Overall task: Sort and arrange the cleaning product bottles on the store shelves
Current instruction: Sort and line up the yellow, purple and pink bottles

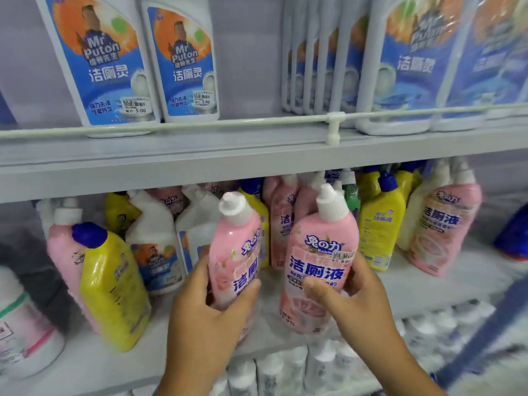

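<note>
We hold two pink bottles upright at the front edge of the middle shelf [428, 290]. Our left hand [205, 307] grips the left pink bottle [237, 252] around its lower body; our right hand [351, 295] grips the right pink bottle [320, 261], thumb across its label. A yellow bottle [111, 287] stands toward the shelf's left end. White bottles [183, 67] line the upper shelf [228, 155].
</note>
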